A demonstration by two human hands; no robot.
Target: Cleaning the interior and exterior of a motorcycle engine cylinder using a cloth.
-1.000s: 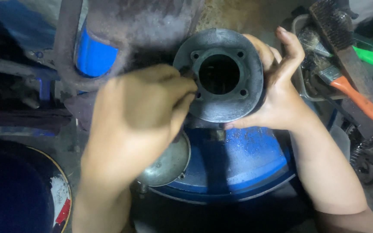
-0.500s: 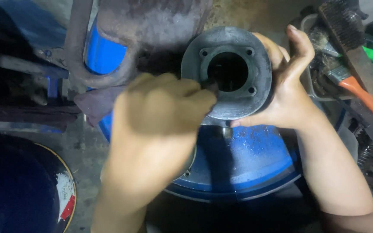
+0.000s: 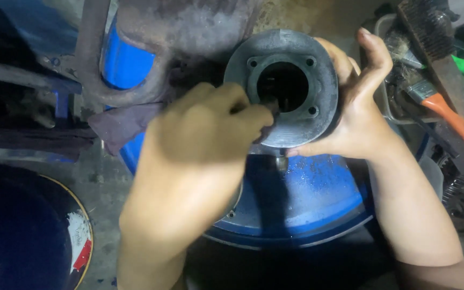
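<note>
We've got grey metal cylinder (image 3: 291,88) cupped in right hand (image 3: 358,115), fingers wrapped round rim, held above blue drum (image 3: 307,204). Left hand (image 3: 200,139) pinched shut at bore edge, can't tell on what. Prob heavy, rigid, greasy, so grip outer wall. Bore axis points up twd us.

A blue drum (image 3: 307,207) anchors a dim workshop scene on a stained concrete floor (image 3: 95,177). Left of the drum sits a dark round can (image 3: 22,236); to its right, brushes (image 3: 447,115) fill a tray.
</note>
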